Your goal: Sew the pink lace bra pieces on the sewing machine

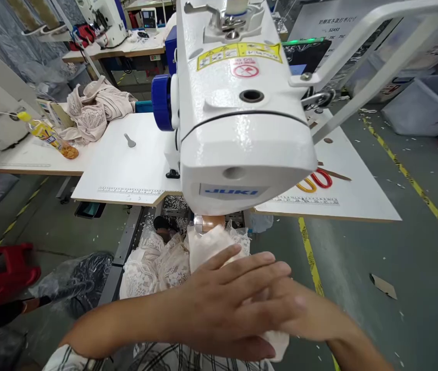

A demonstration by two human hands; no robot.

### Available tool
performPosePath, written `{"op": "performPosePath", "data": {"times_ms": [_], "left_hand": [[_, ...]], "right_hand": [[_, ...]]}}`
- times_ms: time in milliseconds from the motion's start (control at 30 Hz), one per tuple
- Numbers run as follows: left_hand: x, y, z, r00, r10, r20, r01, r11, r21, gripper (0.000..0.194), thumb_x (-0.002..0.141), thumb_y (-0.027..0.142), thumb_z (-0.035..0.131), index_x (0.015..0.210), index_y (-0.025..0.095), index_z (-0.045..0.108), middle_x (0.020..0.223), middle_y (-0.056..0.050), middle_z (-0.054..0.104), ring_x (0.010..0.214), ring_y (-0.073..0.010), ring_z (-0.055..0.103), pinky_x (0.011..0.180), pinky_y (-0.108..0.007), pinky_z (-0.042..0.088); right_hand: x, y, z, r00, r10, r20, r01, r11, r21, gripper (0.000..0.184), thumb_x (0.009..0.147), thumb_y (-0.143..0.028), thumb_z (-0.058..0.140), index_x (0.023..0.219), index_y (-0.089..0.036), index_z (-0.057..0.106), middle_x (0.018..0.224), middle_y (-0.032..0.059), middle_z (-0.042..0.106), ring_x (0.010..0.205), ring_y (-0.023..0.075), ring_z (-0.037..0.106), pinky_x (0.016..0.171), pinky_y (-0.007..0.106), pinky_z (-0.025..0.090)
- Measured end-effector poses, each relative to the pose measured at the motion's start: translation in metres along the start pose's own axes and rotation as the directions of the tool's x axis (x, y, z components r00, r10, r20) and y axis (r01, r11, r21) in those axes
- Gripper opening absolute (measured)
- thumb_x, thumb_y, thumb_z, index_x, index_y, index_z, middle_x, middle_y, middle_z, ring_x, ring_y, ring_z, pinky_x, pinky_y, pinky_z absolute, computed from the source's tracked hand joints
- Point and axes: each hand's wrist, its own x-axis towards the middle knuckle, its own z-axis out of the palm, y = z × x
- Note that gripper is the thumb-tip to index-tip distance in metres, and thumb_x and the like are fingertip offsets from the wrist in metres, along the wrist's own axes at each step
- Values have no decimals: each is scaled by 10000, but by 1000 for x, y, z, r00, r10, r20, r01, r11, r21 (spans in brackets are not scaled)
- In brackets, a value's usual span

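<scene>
My left hand (230, 306) reaches in from the left and lies across my right hand, its fingers stretched out and pointing right. My right hand (315, 309) comes from the right; its fingers are mostly hidden under the left one. A pale, soft fabric piece (213, 245) with lace along its side runs from under the head of a white JUKI sewing machine (242, 149) down to my hands. More of this cloth shows below them. Left of it hang lace garment pieces (141, 270) that look like bra cups. The needle area is hidden behind the machine head.
On the white table (137, 162), red and yellow-handled scissors (321, 179) lie to the right. A drink bottle (54, 136) and a beige garment heap (95, 105) are at left. A red stool (4, 273) stands lower left, grey bins (427, 105) at right.
</scene>
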Motion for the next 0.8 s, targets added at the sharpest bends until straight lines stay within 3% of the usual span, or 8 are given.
{"op": "performPosePath", "data": {"times_ms": [100,167,267,333,400,567,667,800], "left_hand": [[-5,-11,-6,929,-265,257,276,961,-8,506,766,613,708,989,167,622,871,-73,673,836,-229,617,874,-390,473],[-13,-26,-15,861,-411,301,439,898,-29,419,847,550,645,707,167,549,615,-17,542,586,-146,480,586,-297,373],[-20,-48,-30,757,-612,230,653,724,-223,435,922,462,572,646,148,453,562,12,420,516,-89,345,494,-252,228],[-19,-61,-38,637,-752,170,759,575,-305,454,892,509,603,669,150,436,557,27,368,501,-74,308,471,-234,195],[-16,-72,-40,576,-816,57,785,532,-316,419,866,501,634,705,150,472,589,19,425,528,-82,375,482,-223,238],[-9,-92,-34,631,-762,-146,690,638,-342,130,844,271,639,829,152,588,834,-39,640,801,-165,594,663,-233,437],[-11,-101,-30,671,-710,-213,662,703,-260,75,854,198,571,798,150,561,787,-25,623,779,-148,589,680,-223,434],[-14,-109,-30,720,-645,-255,639,760,-119,128,850,192,546,747,157,479,601,11,460,581,-100,450,542,-197,345]], "right_hand": [[11,-28,1,994,-5,106,27,978,-208,260,991,-302,494,844,-200,683,833,20,660,804,147,597,725,260,426],[19,-29,-6,1000,14,-19,-19,956,-293,342,1010,-350,464,761,-178,622,739,14,619,709,127,553,645,253,380],[33,-17,-25,981,-18,-191,-53,931,-361,370,990,-406,503,717,-171,587,741,25,609,735,138,546,681,259,382],[45,-8,-36,962,-42,-271,-73,914,-400,389,984,-431,504,707,-173,590,739,34,604,760,154,544,698,272,376],[57,0,-44,942,-3,-336,-141,905,-402,412,973,-469,501,704,-173,598,737,41,607,754,164,548,664,277,359],[78,18,-54,911,181,-370,-286,924,-253,493,890,-641,522,800,-181,674,833,66,669,730,198,597,590,281,369],[81,26,-59,899,205,-387,-302,930,-210,506,845,-667,570,856,-184,721,902,91,692,809,252,639,611,300,433],[84,27,-65,907,168,-386,-234,963,-132,433,841,-578,640,1065,-221,742,1147,83,685,1052,305,639,805,379,532]]}}
